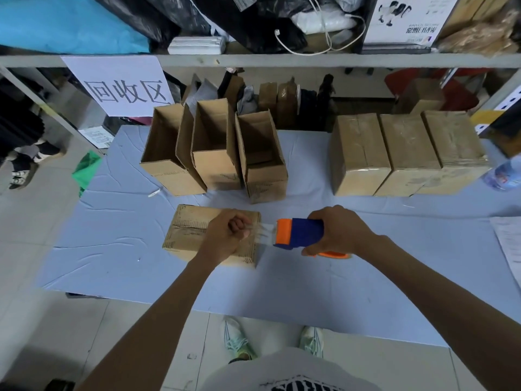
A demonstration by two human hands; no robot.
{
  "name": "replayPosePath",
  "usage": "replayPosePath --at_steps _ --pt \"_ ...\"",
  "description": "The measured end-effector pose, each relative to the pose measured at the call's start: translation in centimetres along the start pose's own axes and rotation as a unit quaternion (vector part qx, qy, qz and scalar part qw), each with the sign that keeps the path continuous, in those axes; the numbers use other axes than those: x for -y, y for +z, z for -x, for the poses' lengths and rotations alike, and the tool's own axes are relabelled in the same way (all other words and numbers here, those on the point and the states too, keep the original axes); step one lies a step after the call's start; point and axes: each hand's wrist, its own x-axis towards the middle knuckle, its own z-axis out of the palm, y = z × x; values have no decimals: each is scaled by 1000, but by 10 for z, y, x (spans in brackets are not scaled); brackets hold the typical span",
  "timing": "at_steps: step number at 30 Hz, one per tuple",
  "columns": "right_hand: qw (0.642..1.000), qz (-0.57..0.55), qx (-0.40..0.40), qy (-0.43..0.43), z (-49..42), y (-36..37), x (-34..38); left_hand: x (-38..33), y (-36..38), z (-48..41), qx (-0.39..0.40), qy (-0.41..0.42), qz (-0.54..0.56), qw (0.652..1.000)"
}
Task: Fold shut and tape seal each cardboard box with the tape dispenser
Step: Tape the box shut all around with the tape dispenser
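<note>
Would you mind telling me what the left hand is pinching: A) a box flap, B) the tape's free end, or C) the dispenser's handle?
B: the left hand pinches the clear tape strip drawn from the tape dispenser that the right hand grips.

Paper sign (124, 86) hangs from shelf (282, 60); bottle (504, 173) right.

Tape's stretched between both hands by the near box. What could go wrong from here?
1. The tape between the left hand and the tape dispenser looks wrinkled in mid-air; it may stick to itself.
2. Both hands are busy, the right hand gripping the dispenser, so nothing seems to pin the closed box; its flaps could lift or the tape could land skewed.
</note>
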Motion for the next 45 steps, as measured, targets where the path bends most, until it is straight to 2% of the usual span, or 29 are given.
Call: replayPosePath --at_steps 6,11,13,15,17,19,27,29,34,37,45 --pt "996 82 35 13 -30 3 53 2 5 -1 -20 -49 26 998" --pt "990 135 19 19 -36 -3 83 -2 -1 -2 4 -12 -40 999" --pt "988 156 4 21 -34 2 85 -1 -1 -3 11 -13 10 1000" --pt "985 169 -12 23 -30 8 87 0 1 -4 19 -1 11 1000" --pt "985 168 -17 21 -28 9 88 2 1 -4 18 44 -87 995" --pt "988 154 3 23 -25 5 84 3 3 -2 13 72 -124 990" --pt "993 120 16 11 -21 6 74 10 12 -3 6 63 -70 996" --pt "993 119 16 6 -24 7 73 8 13 -4 -9 55 -97 994" --pt "983 179 16 -30 -30 -1 72 8 13 -6 -7 49 -93 994" --pt "983 179 20 -44 -25 -10 64 10 13 -8 -11 61 -106 992" --pt "991 131 5 1 -15 -11 52 14 14 -9 -23 64 -119 991"
